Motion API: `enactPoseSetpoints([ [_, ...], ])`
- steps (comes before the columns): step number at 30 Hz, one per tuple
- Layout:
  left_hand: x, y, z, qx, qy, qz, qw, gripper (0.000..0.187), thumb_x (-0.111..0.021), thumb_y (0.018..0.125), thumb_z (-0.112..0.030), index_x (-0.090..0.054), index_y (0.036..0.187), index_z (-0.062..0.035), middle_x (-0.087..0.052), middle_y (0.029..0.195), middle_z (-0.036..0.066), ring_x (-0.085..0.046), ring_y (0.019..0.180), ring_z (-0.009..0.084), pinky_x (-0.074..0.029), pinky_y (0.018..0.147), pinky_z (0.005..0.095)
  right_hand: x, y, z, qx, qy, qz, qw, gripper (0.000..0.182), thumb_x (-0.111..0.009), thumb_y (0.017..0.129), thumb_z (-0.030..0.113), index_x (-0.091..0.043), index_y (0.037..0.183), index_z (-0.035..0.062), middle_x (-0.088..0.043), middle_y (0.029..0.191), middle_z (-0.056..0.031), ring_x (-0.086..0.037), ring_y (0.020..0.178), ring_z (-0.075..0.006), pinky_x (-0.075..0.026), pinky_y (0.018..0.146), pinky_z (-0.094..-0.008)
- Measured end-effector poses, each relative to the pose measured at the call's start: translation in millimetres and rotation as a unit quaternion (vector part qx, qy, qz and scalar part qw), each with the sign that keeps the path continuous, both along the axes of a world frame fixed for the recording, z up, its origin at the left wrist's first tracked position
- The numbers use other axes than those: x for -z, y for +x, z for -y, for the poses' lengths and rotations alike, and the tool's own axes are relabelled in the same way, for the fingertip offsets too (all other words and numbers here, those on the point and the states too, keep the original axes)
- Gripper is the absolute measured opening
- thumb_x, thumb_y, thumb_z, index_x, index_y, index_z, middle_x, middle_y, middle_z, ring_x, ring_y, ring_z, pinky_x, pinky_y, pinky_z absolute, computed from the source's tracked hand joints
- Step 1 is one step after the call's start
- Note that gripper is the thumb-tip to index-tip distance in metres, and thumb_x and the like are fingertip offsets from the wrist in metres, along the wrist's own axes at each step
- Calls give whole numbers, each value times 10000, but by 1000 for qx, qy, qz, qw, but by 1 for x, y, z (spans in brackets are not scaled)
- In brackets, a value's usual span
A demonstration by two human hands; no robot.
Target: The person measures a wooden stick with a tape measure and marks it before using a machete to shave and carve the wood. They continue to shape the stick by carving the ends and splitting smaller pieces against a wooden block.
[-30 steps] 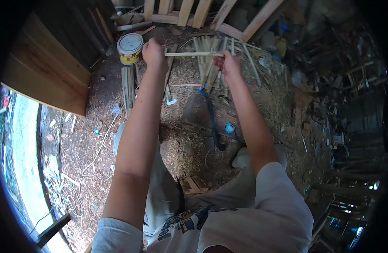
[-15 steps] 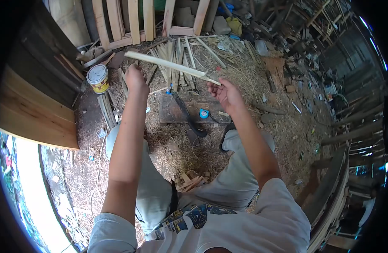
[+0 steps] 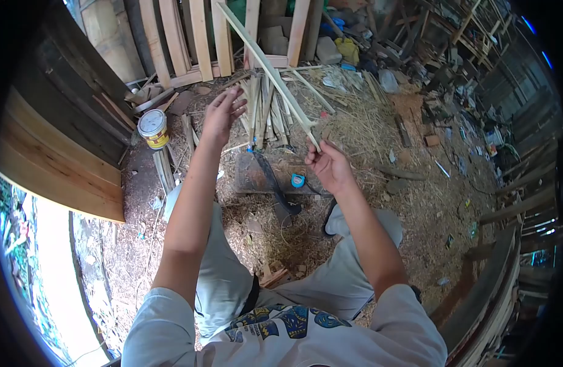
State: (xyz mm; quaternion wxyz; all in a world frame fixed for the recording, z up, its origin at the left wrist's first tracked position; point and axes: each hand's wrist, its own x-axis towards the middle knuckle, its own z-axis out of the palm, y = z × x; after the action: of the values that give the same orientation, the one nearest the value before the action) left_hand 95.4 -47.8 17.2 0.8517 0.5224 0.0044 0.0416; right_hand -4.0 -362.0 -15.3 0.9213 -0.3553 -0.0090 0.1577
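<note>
A long, pale strip of wood or bamboo [image 3: 270, 70] slants up and away from my right hand [image 3: 330, 166], which pinches its near end. That end is narrower than the rest. My left hand [image 3: 221, 116] is raised to the left of the strip, fingers apart and holding nothing. Below, a dark curved blade [image 3: 271, 177], perhaps a machete, lies across a wooden board [image 3: 248, 177] on the ground. Beside it on the board is a blue tape measure [image 3: 298, 180]. Behind the board, several thin strips [image 3: 263, 113] lie in a loose pile.
A paint bucket [image 3: 153, 128] stands at the left near a wide wooden plank [image 3: 61, 165]. Upright timber pieces [image 3: 202, 40] lean at the back. Scrap and clutter [image 3: 452, 79] fill the right rear, and shavings cover the ground. Small wood offcuts [image 3: 272, 275] lie between my legs.
My left hand has let go of the strip and opened. The strip's far end has swung up and to the right, pointing away from me, while my right hand keeps the near end.
</note>
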Motion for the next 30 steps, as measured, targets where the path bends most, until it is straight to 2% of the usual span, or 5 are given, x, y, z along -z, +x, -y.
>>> enactPoseSetpoints([
  [11, -14, 3, 7, 72, -145, 70, 984, 455, -483, 1115, -417, -524, 1456, -119, -629, 1387, 72, -591, 1321, 285, -491, 1098, 462, 0, -19, -17, -107, 41, -29, 993, 299, -540, 1066, 191, -639, 1213, -49, -656, 843, -51, -601, 766, -178, -481, 784, -346],
  [15, -10, 3, 0, 80, -176, 79, 978, 454, -537, 1095, -405, -516, 1465, -142, -636, 1348, 54, -584, 1315, 283, -481, 1122, 497, 6, -16, -21, -164, 74, -23, 983, 327, -508, 1073, 200, -630, 1220, -66, -642, 825, -44, -586, 750, -170, -475, 784, -348],
  [18, -15, -2, -6, 92, -214, 89, 969, 318, -638, 1056, -359, -618, 1260, -116, -690, 1174, 29, -661, 1157, 223, -550, 1015, 437, 14, -11, -25, -218, 126, -30, 967, 368, -470, 1084, 232, -628, 1225, -69, -629, 819, -39, -580, 747, -176, -469, 775, -344],
  [25, 9, 15, -35, 85, -128, 69, 986, 209, -618, 1072, -286, -649, 1155, -96, -717, 973, 7, -689, 922, 138, -565, 917, 351, 47, -8, -42, -134, -136, -164, 968, 419, -480, 1069, 383, -653, 1239, 42, -694, 919, -47, -651, 825, -183, -511, 797, -343],
  [30, 11, 5, -27, -48, 3, -45, 998, 163, -762, 985, -241, -662, 1030, -120, -604, 813, -62, -575, 717, 70, -545, 751, 258, 138, -2, -46, -146, -412, -180, 881, 378, -561, 997, 369, -652, 1197, 61, -735, 972, -65, -685, 788, -179, -529, 714, -338],
])
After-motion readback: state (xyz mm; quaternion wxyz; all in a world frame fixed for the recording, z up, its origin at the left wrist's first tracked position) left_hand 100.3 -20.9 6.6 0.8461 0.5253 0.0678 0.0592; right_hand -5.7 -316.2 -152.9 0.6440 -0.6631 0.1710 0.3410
